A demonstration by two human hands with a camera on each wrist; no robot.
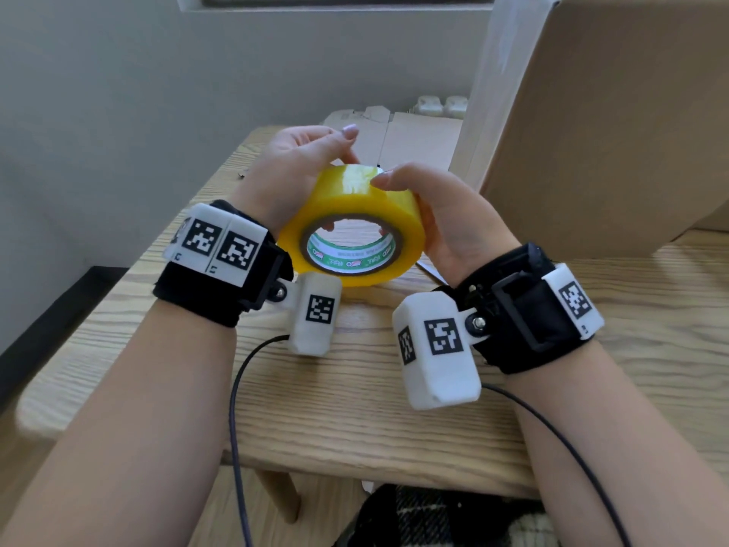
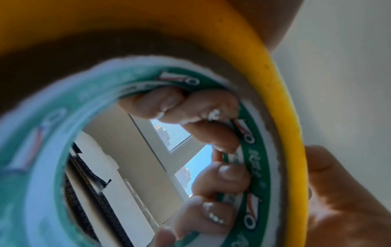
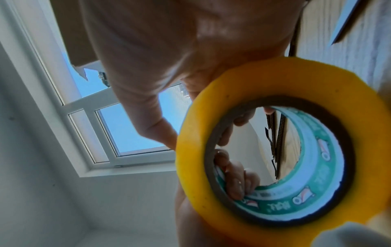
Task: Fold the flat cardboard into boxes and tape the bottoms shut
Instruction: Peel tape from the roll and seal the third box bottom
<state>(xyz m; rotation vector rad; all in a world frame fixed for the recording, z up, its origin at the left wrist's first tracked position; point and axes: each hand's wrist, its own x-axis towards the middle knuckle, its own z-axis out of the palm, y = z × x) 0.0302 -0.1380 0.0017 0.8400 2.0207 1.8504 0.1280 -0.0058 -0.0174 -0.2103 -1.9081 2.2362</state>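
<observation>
A yellow tape roll (image 1: 355, 203) with a green-printed core is held up over the wooden table (image 1: 355, 388) between both hands. My left hand (image 1: 307, 163) grips its left side, with the thumb raised above the roll. My right hand (image 1: 438, 215) grips the right side, thumb tip pressed on the outer tape surface. In the left wrist view, fingertips (image 2: 213, 107) from the far side hook into the core of the roll (image 2: 281, 117). The right wrist view shows the roll (image 3: 190, 150) below my palm, with more fingertips (image 3: 234, 182) in the core. A folded-up cardboard box (image 1: 611, 132) stands at the right.
Flat cardboard (image 1: 418, 140) lies at the table's far end, with small white objects (image 1: 442, 104) behind it. Black cables (image 1: 236, 408) hang from the wrist cameras over the front edge. A wall rises at the left and a window (image 3: 127, 125) sits beyond the table.
</observation>
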